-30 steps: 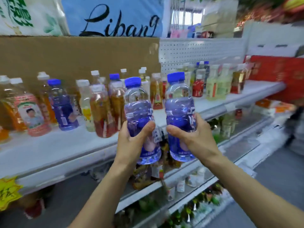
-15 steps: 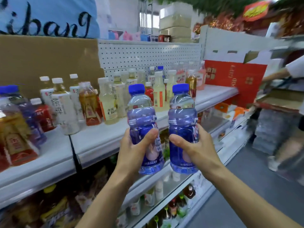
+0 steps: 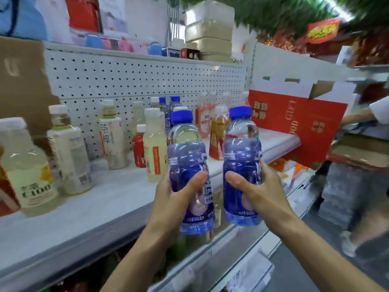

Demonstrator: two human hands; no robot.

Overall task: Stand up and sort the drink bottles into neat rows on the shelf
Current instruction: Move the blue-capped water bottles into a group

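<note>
Nearest, the left hand (image 3: 179, 199) wraps its fingers and thumb around one blue-capped bottle (image 3: 189, 175); the right hand (image 3: 256, 192) grips a second blue-capped bottle (image 3: 242, 165) the same way. Both bottles are upright, side by side, held in the air in front of the shelf (image 3: 101, 207) edge. Compared with a second ago, the grips are unchanged while the view has travelled right along the shelf: the amber drinks are gone from sight and pale tea bottles (image 3: 69, 148) now stand behind. Farther back, two blue-capped bottles (image 3: 170, 104) wait by the pegboard (image 3: 126, 81), probably the matching row. A red carton (image 3: 294, 127) closes the far right end.
</note>
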